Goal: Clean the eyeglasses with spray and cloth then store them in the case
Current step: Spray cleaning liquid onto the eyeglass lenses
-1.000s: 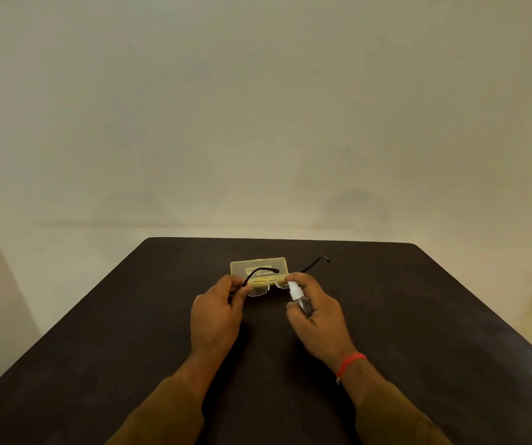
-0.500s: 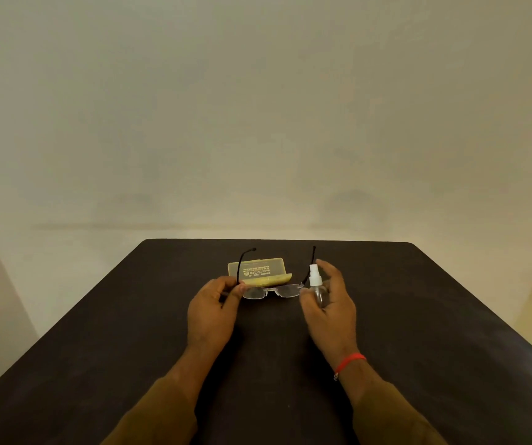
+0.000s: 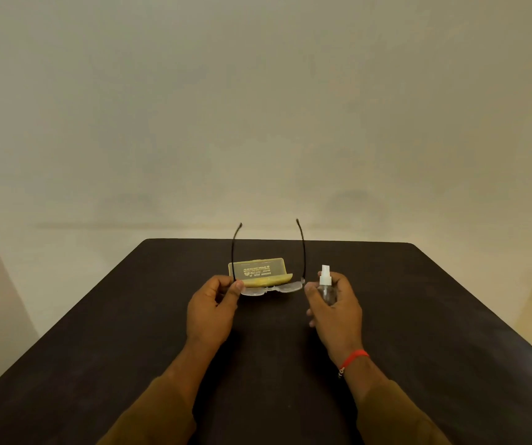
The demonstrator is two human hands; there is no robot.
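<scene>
Eyeglasses point(image 3: 269, 289) are held just above the worktop point(image 3: 419, 332), pinched at their left hinge corner by the left hand point(image 3: 213, 308); that grip is thumb against curled fingers, closed on the corner where the left temple meets the lens. The right hand point(image 3: 335, 311) has its grip wrapped round a small clear spray bottle point(image 3: 326, 285), fingers curled about the body, white nozzle upright above them; its thumb tip sits just beside the right end of the frame, and whether it touches cannot be told. Outward from the grips, the lens front runs left to right between the two hands; both dark temples are unfolded and point up and away from the person. Behind the lenses, on the worktop, lies the yellowish case point(image 3: 258, 272), open, its printed lid facing the camera; a yellow strip along its near edge may be the cloth or the case's lower half, I cannot tell which. A red thread band point(image 3: 353, 359) circles the right wrist. The coming move, as I judge it, is the spray; it turns on this: the lenses lie close by to the left of the bottle, so the nozzle must face left at the glass; which way it faces now is too small to read.
</scene>
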